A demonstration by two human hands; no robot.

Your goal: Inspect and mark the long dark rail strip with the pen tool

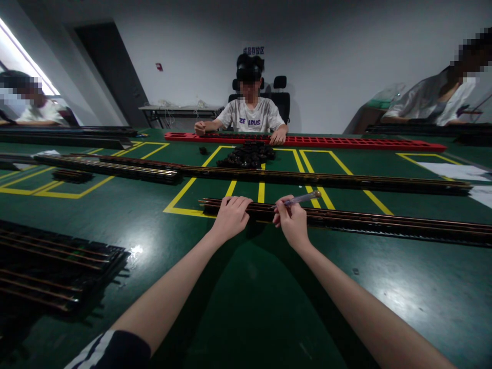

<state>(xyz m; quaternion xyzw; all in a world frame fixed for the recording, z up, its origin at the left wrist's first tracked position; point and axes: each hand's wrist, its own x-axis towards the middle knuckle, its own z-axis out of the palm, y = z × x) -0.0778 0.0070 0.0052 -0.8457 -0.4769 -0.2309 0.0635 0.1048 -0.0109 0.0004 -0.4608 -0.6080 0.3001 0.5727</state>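
Note:
A long black strip (369,224) with copper-coloured rods along it lies crosswise on the table in front of me. My left hand (230,219) is closed over the strip near its left end, fingers bent across the far edge. Held in my right hand (294,224) is a slim screwdriver (303,198) with a translucent purplish handle. Its thin tip points left, close to the strip between my hands; whether it touches cannot be made out. The lower fingers of my right hand are curled beside the strip.
A second long strip (323,179) lies beyond mine. Past it are a pile of black parts (246,155) and a red slotted rail (365,142), where a co-worker's hands (278,136) rest. Stacked strips (57,266) lie at left. White papers (453,170) are at right.

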